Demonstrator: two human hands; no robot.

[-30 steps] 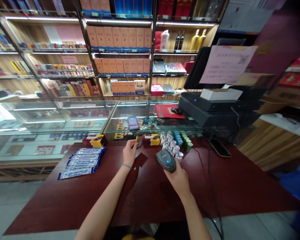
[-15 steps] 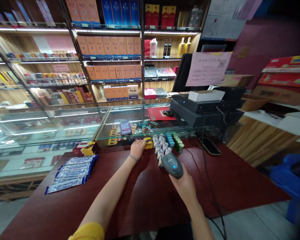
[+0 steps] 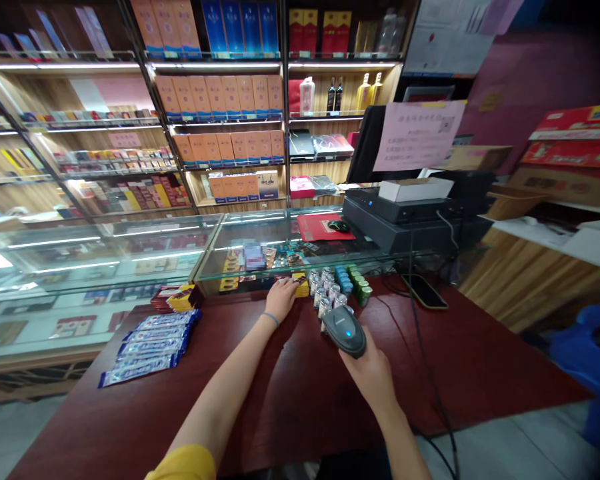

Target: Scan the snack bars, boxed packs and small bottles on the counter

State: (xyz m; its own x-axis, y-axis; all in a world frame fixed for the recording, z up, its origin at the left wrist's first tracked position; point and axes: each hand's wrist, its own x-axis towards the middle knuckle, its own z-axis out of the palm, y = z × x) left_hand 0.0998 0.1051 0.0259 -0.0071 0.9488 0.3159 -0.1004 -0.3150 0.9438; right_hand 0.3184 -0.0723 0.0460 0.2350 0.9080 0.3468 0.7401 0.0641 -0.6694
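Note:
My right hand [image 3: 373, 363] is wrapped round the handle of a dark grey barcode scanner [image 3: 345, 330], whose blue light is on. The scanner is held over the front of the table and covers part of the nearest small cans. My left hand [image 3: 281, 300] reaches to the table's back edge, fingers closed on a yellow packet [image 3: 301, 287] in a small stack. Right of that stack stand several silver-white cans [image 3: 325, 288], a row of blue cans [image 3: 343, 280] and a row of green cans [image 3: 363, 291]. Blue-and-white long sachets [image 3: 153, 343] lie overlapping on the left.
Red and yellow packets [image 3: 177, 298] sit behind the sachets. A phone [image 3: 425, 292] lies on the right of the dark red table [image 3: 290, 407], near a hanging cable [image 3: 423, 353]. Beyond are a glass counter [image 3: 260, 230], a mouse [image 3: 339, 227] and a monitor [image 3: 366, 143].
The view has shifted slightly, so the table's things appear a little further right. My left hand's fingers now reach over the yellow packets. My right hand keeps the scanner at almost the same place.

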